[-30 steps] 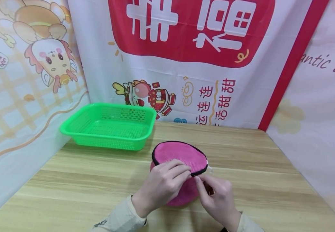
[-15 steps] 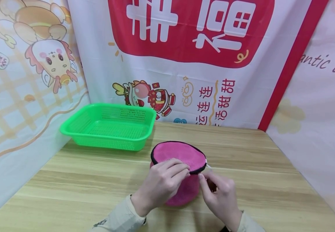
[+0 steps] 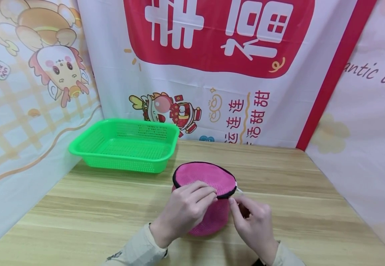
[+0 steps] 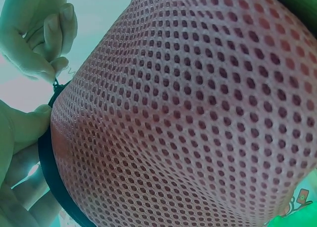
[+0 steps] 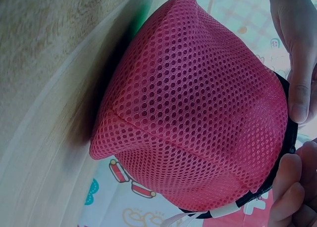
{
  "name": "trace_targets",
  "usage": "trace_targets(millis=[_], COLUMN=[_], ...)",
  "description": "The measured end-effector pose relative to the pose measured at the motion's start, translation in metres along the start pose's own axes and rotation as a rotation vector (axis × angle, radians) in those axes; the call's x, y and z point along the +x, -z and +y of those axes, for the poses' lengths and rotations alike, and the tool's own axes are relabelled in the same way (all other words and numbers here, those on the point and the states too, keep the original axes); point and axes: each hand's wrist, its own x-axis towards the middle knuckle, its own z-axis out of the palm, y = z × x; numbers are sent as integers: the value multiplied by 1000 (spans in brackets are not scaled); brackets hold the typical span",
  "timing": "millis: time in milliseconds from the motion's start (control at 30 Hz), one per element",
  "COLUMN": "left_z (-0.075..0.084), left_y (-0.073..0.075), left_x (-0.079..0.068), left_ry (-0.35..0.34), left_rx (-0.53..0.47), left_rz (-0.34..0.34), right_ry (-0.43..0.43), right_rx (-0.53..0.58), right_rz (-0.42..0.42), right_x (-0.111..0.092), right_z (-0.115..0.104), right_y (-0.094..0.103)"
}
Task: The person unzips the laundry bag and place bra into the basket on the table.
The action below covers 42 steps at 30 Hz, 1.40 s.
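Observation:
A pink mesh laundry bag (image 3: 212,218), round-topped with a black zipper edge (image 5: 291,130), stands on the table. My left hand (image 3: 186,212) holds the near edge of its top, thumb and fingers on the black band. Just to the right, my right hand (image 3: 253,223) pinches the small zipper pull (image 4: 56,83), which shows between thumb and finger in the left wrist view. Beyond the right hand, a white tag (image 5: 225,210) sticks out from the band. What lies inside the bag is hidden by the mesh.
A green plastic basket (image 3: 139,162) with perforated sides sits at the back left of the wooden table (image 3: 295,192). Printed cloths hang around the table, including a back cloth (image 3: 279,111) with red and white lettering.
My right hand has moved slightly right along the zipper edge with the pull. The bag's top has shifted a little left, and my left hand moved slightly left with it.

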Motion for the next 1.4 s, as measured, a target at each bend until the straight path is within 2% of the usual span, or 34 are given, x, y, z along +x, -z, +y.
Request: trace_targets(millis=[133, 367, 500, 867, 1100, 1400], left_z=[-1, -1, 0, 1, 0, -1], left_y=[1, 0, -1, -1, -1, -1], left_x=[0, -1, 0, -1, -2, -1], left_ry=[7, -4, -24, -11, -3, -9], left_rx=[-12, -61, -47, -2, -12, -2], left_rz=[-1, -14, -20, -28, -9, -1], right_ry=[10, 108, 140, 67, 30, 1], right_rx=[9, 115, 131, 73, 24, -4], right_rz=[1, -24, -36, -23, 9, 9], right_x=[2, 5, 4, -1, 1, 2], right_z=[-1, -4, -4, -1, -2, -2], right_y=[0, -2, -4, -3, -2, -2])
